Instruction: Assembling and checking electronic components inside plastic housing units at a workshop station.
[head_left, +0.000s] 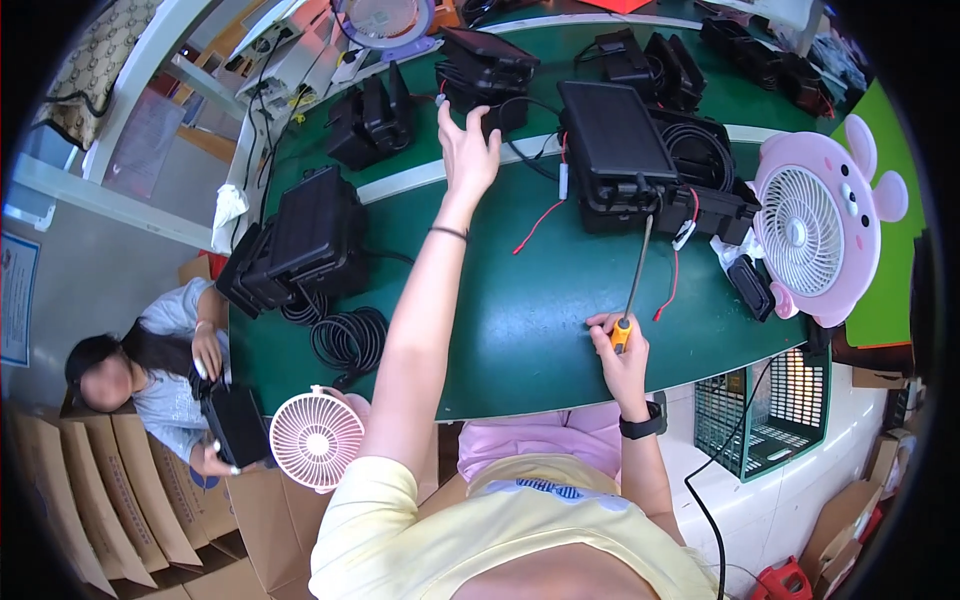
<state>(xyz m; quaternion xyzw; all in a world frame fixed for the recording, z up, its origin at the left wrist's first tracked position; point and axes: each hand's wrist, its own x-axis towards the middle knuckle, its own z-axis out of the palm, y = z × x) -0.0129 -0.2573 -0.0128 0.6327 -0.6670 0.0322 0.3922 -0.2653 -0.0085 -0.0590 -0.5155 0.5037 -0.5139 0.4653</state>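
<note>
My right hand (622, 365) is closed around the yellow handle of a screwdriver (636, 280). Its long shaft points away from me, the tip close to the front edge of a black plastic case (618, 140). Red wires (540, 228) with connectors hang from that case onto the table. My left hand (468, 150) is stretched far across the table, fingers spread and nothing in its grasp. Just beyond its fingers are a small black block (508, 115) on a cable and a black case with a tilted panel (488, 65).
On the green table (490, 320) stand more black cases (315, 225) and a coiled black cable (348, 343). A pink animal-shaped fan (820, 225) is at right, a small round fan (317, 440) by my left arm. Another person (165, 350) holds a black case at left. Below right sits a green crate (735, 425).
</note>
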